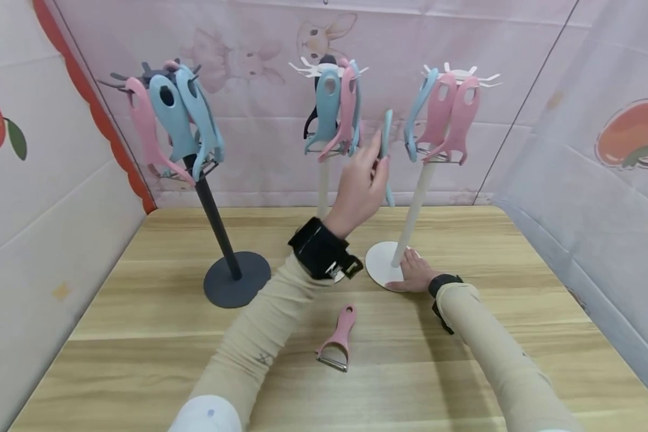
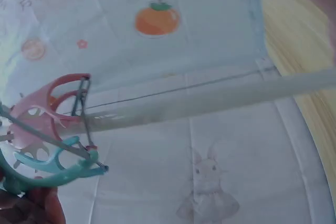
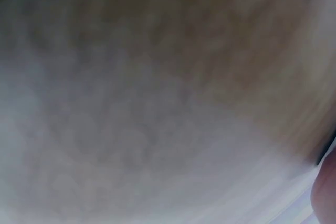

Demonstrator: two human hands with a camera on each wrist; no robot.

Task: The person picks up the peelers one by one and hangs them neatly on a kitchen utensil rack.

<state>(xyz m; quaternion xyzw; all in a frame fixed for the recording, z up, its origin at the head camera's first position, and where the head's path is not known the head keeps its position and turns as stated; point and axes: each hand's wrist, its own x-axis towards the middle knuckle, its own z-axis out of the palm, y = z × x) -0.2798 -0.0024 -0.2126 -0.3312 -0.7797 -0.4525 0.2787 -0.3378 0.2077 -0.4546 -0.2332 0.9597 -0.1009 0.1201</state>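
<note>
In the head view my left hand is raised between two white stands and pinches a light blue peeler. The left wrist view shows this peeler close to the peelers on the right stand, with fingertips at its handle end. Two pink peelers and a blue peeler hang from the right stand's hooks. My right hand rests on that stand's round white base, beside the pole. The right wrist view is mostly blur.
A pink peeler lies on the wooden table in front. The middle white stand holds blue, pink and black peelers. At left, a dark stand carries pink and blue peelers. Printed cloth walls surround the table.
</note>
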